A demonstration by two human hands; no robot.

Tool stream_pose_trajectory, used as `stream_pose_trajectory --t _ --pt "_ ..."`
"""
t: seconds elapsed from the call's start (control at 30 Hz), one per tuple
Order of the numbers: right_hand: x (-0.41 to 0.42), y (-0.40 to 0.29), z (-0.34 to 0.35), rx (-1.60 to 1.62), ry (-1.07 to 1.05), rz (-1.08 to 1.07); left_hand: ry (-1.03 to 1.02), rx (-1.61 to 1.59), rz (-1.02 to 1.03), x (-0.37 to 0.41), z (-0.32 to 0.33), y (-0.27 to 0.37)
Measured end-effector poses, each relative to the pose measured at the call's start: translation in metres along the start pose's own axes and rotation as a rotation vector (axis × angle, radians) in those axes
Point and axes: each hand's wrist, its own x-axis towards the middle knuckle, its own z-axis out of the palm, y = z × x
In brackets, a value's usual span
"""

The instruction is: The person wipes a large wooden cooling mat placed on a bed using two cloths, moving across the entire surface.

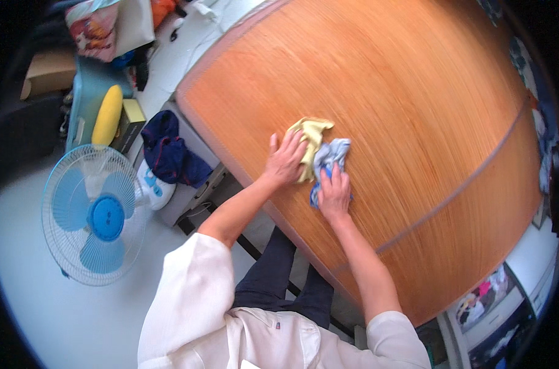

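Observation:
My left hand (286, 159) lies over the left part of a crumpled yellow cloth (312, 131), its thumb held out to the side. Whether the fingers grip this cloth cannot be made out. Close beside it, my right hand (335, 193) presses down on a bunched blue and white cloth (333, 151), fingers bent into the fabric. Both cloths are on a wood-coloured slatted mat (399, 115) with a cloth-bound edge. A dark seam (450, 196) crosses the mat to the right of my hands.
A blue standing fan (107, 217) is at my left. Dark blue clothing (171, 150) lies on a grey cabinet (196, 133) by the mat's edge. Behind the fan are a yellow cushion-like object (108, 115) and a box (131, 121). Open-fronted storage with clothes (480, 300) stands at lower right.

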Motion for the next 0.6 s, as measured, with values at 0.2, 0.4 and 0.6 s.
stream_pose_trajectory --t 0.2,0.4,0.6 --pt "-0.016 0.014 -0.024 0.012 -0.177 0.051 -0.048 0.342 -0.226 -0.079 -0.045 -0.153" --pt "0.007 0.087 -0.030 -0.103 -0.009 0.192 0.166 0.258 -0.860 0.022 -0.067 -0.287" --pt "0.013 0.090 -0.012 -0.118 0.055 0.268 0.265 0.171 -0.927 0.141 -0.038 -0.272"
